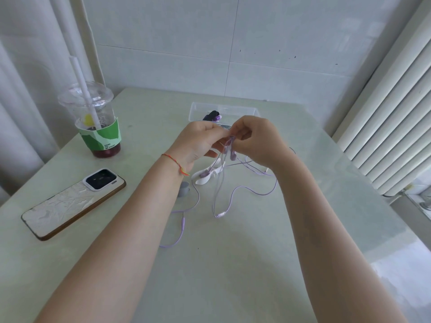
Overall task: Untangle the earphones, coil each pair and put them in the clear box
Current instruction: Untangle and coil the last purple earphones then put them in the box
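a: pale green table (233,264) against white tiled wall, curtain at left, ribbed radiator at right. what sits far left?

b: plastic cup (93,117) with straw, green sleeve, dark drink at the bottom. nearer the front edge, phone (72,202) lying camera side up.

a: moving in?

b: left hand (198,143), red string at the wrist, fingers curled, pinching the purple earphones (231,145) at the buds. cable hangs down to the table, loops across it; jack plug (183,220) lies left of centre, inline remote (221,214) near the middle. small grey piece (184,189) just beside the left forearm. white earphones (207,177) lie under the hands, tangled with the purple cable.

a: and the right?

b: right hand (256,141), fingers clenched on the same purple cable, touching the left fingertips. clear box (242,110) behind both hands, dark and purple items inside, too hidden to tell.
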